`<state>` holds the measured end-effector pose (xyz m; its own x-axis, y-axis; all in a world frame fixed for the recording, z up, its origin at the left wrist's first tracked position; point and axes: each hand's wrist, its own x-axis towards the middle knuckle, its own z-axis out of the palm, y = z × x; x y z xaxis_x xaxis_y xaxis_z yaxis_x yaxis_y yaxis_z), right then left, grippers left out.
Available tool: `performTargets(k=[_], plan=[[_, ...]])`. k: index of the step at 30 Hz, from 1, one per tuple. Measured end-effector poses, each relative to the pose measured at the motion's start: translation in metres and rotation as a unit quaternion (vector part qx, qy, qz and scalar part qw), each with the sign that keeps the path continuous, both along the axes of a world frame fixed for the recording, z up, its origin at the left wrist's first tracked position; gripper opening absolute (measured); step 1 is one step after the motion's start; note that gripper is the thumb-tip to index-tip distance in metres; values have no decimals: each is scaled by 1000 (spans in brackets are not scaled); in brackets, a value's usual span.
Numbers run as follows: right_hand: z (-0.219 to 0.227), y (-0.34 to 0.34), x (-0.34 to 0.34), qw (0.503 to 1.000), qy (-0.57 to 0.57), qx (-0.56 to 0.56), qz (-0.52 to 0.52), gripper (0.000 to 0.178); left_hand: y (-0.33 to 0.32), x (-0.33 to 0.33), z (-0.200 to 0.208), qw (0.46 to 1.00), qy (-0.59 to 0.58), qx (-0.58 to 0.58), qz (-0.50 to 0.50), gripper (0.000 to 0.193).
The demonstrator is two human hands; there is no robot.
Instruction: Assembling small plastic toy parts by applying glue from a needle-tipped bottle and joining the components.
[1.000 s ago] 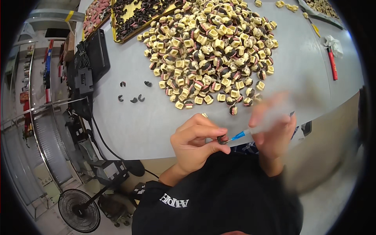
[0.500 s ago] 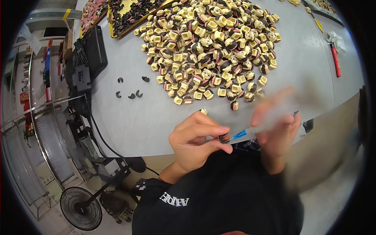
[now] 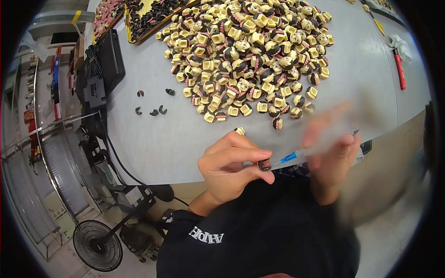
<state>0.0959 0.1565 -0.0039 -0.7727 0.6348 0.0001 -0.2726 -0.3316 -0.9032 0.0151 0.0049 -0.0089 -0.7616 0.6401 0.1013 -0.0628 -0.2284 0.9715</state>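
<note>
Between thumb and fingertips, my left hand (image 3: 225,162) pinches a small black curved piece (image 3: 265,167) in front of my body. My right hand (image 3: 332,162) is closed on a dispensing syringe with a blue needle hub (image 3: 288,157); a hazy smear in the picture hides most of its barrel and some fingers. The thin needle points left at the black piece, its tip just short of it. Just above my left hand on the table lies a single cream-and-black piece (image 3: 239,131).
A large pile of cream, black and pink pieces (image 3: 245,69) covers the grey table's (image 3: 153,148) far middle. Several loose black curved pieces (image 3: 154,112) lie to the left. Behind them is a yellow-lined tray (image 3: 150,21) of black parts. A red marker (image 3: 399,69) lies far right.
My right hand has drawn the syringe slightly right, so the needle tip has come away from the black piece. My left hand keeps its pinch in nearly the same place.
</note>
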Motion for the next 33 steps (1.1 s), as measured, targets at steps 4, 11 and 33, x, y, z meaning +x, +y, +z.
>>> performTargets(k=[4,11,33], plan=[[-3,-1,0,1000,18,7,-22,46,-1,-1,0,1000,14,-23,-1,35],[0,-4,-1,999,10,19,-28,46,-1,-3,0,998,51,-38,-13,36],[-7,11,-1,990,121,-25,-69,36,1,-3,4,1000,-5,-7,11,33]])
